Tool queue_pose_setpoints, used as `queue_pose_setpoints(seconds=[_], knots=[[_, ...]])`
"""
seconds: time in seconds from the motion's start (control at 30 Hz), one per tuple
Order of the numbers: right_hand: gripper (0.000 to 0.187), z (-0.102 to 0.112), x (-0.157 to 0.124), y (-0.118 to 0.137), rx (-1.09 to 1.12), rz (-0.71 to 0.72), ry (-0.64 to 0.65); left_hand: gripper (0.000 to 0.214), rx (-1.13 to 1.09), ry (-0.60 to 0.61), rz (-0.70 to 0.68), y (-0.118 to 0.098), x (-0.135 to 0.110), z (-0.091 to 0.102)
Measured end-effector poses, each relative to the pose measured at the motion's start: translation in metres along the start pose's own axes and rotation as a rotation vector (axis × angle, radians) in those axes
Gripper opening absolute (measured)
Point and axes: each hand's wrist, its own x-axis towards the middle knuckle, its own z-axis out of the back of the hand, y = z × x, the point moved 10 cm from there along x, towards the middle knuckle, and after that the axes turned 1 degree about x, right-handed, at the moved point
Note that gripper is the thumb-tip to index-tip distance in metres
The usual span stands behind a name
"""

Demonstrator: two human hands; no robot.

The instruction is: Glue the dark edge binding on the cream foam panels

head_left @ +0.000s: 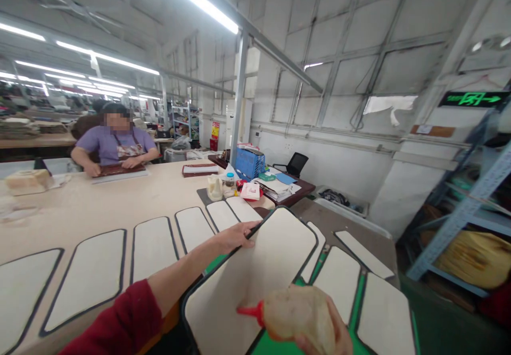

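My left hand [235,237] grips the far left edge of a cream-white panel [281,246] with rounded corners and a dark border, which is tilted up in front of me. My right hand [337,325] is wrapped round a translucent squeeze bottle [297,312] with a red nozzle. The bottle lies nearly level over the panel's near part, its nozzle pointing left. Whether the tip touches the surface I cannot tell. Part of my right hand is hidden behind the bottle.
Several similar dark-edged panels [90,267] lie along the pale table [159,187]. More panels [383,307] rest on a green surface at right. A jar [229,179] and blue crate [249,162] stand beyond. A person in purple [106,145] works across the table. Shelving [463,211] stands right.
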Motion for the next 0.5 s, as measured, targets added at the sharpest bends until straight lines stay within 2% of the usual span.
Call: queue_pose_setpoints(seconds=[0.1,0.17,0.27,0.4,0.5], knots=[[0.070,0.023,0.022,0.009,0.021,-0.065,-0.172,0.082,0.006,-0.014,0.026,0.002,-0.004,0.002],[0.072,0.035,0.038,0.014,0.017,-0.075,-0.219,0.081,-0.003,-0.006,0.035,0.001,-0.006,0.000],[0.073,0.032,0.028,0.004,0.055,-0.136,-0.163,0.079,-0.018,0.005,0.030,0.000,-0.008,0.001],[0.076,0.004,-0.013,-0.016,0.132,-0.220,0.013,0.078,-0.006,-0.022,0.038,0.005,-0.010,0.008],[0.073,0.007,0.000,-0.012,0.057,-0.143,-0.027,0.079,0.027,-0.061,0.040,0.005,-0.012,0.013]])
